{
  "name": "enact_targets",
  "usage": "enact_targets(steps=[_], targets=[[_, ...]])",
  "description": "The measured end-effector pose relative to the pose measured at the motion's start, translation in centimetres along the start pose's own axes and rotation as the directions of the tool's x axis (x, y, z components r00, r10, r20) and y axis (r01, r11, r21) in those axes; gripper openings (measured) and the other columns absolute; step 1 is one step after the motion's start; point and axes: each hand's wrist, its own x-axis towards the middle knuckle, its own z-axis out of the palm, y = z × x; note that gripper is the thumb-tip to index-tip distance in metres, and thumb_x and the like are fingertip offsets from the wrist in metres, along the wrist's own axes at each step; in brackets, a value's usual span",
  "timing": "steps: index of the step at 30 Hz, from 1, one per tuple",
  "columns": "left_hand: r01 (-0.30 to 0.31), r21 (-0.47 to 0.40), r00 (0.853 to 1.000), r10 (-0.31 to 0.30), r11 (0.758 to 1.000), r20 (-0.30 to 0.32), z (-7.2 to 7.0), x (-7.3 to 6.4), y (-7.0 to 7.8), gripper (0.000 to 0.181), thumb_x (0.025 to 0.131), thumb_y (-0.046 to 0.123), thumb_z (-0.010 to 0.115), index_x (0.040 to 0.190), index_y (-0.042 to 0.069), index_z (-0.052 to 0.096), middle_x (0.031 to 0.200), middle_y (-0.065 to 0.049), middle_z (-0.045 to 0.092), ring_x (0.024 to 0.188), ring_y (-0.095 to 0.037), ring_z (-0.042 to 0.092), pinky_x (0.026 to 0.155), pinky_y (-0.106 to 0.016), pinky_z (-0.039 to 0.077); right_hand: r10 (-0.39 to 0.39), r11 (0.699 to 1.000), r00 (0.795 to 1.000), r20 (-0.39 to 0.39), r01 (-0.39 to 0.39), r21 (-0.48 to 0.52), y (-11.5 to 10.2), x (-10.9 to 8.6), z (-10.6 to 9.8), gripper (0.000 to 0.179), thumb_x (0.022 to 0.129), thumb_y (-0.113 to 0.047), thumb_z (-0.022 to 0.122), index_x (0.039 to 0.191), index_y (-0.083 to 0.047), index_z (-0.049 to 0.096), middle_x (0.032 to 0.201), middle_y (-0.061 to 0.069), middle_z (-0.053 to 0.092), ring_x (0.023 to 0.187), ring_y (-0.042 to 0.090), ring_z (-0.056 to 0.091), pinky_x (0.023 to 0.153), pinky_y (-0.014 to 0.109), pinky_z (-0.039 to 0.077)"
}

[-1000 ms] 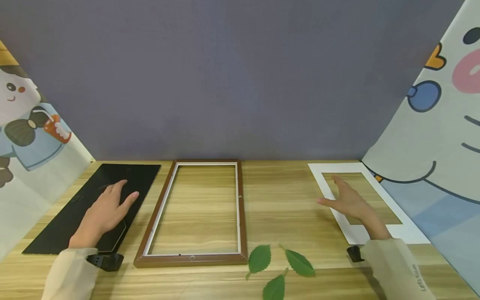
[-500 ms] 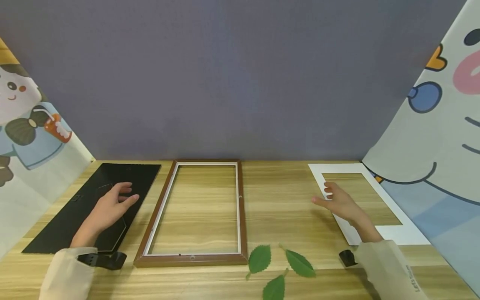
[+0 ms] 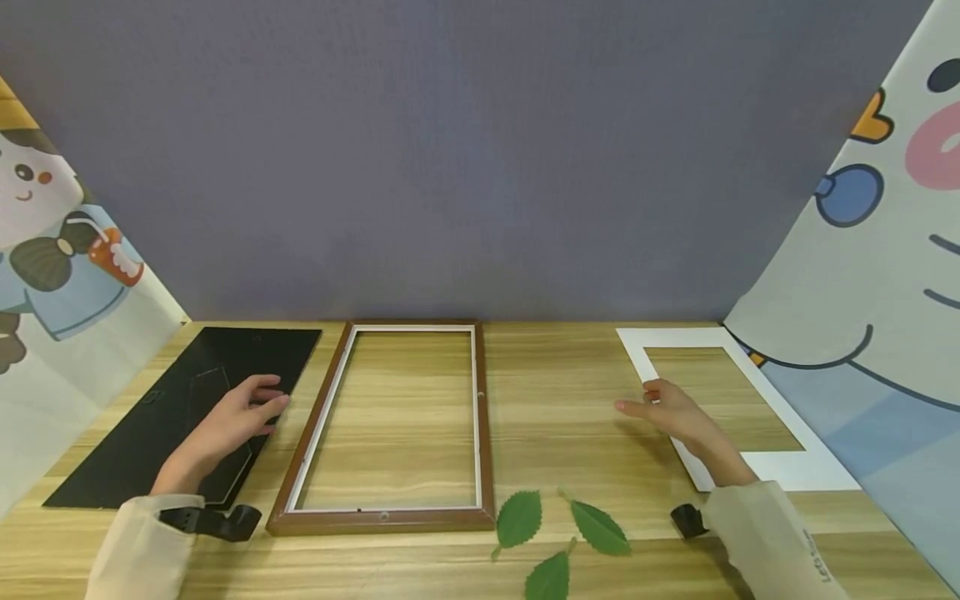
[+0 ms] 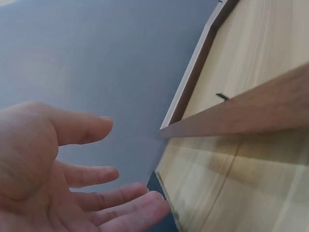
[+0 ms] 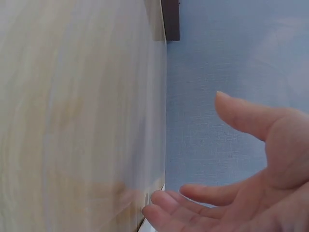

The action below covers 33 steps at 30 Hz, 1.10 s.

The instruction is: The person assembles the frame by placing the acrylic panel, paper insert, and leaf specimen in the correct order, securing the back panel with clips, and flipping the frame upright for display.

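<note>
My left hand (image 3: pixel 232 421) hovers over the right part of a black frame backing board (image 3: pixel 157 433), its fingers relaxed and holding nothing. To its right lies a brown picture frame (image 3: pixel 382 522) with a white inner edge. In the left wrist view the thumb and fingers are spread apart, with the brown frame ahead of them. My right hand (image 3: pixel 686 421) is above the left edge of a white mat board (image 3: pixel 806 471) with a rectangular cutout. Nothing is between its thumb and loosely bent fingers, as the right wrist view also shows.
Several green leaves lie at the front of the wooden table: one leaf (image 3: pixel 519 518) by the frame's corner, another leaf (image 3: pixel 600 526) to its right, a third leaf (image 3: pixel 548 577) nearer. A grey wall panel (image 3: pixel 480 167) stands behind, with cartoon-printed panels at both sides.
Both hands have drifted inward, the left to the right and the right to the left, and slightly nearer, their fingers bending a little more. The frame, boards and leaves stayed put.
</note>
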Motion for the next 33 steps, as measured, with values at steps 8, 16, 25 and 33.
enact_targets(steps=[8,16,25,33], targets=[[0.04,-0.09,0.996,-0.033,0.995,0.08,0.6,0.3,-0.2,0.064,0.103,0.025,0.042,0.143,-0.015,0.014,0.128,-0.036,0.04,0.111,-0.041,0.054,0.085,-0.043,0.055,0.063,0.995,0.997,0.036,-0.066,0.077,0.0,0.2,-0.2,0.08,0.097,-0.035,0.051,0.138,0.024,0.015,0.142,0.042,0.021,0.125,0.054,0.034,0.094,0.055,0.044],[0.041,-0.182,0.99,-0.016,0.982,0.137,1.3,0.6,-0.2,0.062,0.101,0.019,0.043,0.142,-0.018,0.013,0.128,-0.038,0.039,0.111,-0.037,0.057,0.084,-0.039,0.056,0.102,0.975,0.992,0.069,-0.114,0.192,0.2,0.0,-0.4,0.083,0.098,-0.039,0.048,0.142,0.02,0.009,0.144,0.039,0.019,0.127,0.052,0.033,0.089,0.047,0.052],[0.081,-0.202,0.979,-0.04,0.976,0.2,2.0,0.9,0.3,0.065,0.103,0.028,0.041,0.143,-0.017,0.017,0.145,-0.04,0.024,0.132,-0.051,0.032,0.095,-0.047,0.049,0.106,0.945,0.989,0.104,-0.133,0.3,0.8,0.2,-0.5,0.073,0.098,-0.034,0.048,0.142,0.016,0.018,0.148,0.034,0.017,0.131,0.05,0.031,0.082,0.037,0.056],[0.092,-0.201,0.98,-0.052,0.975,0.193,2.0,1.0,0.2,0.061,0.103,0.026,0.039,0.141,-0.019,0.022,0.144,-0.04,0.025,0.133,-0.052,0.03,0.096,-0.047,0.049,0.113,0.892,0.988,0.102,-0.146,0.427,1.5,0.7,-0.6,0.063,0.095,-0.025,0.048,0.142,0.012,0.027,0.147,0.032,0.02,0.115,0.03,0.051,0.081,0.035,0.055]])
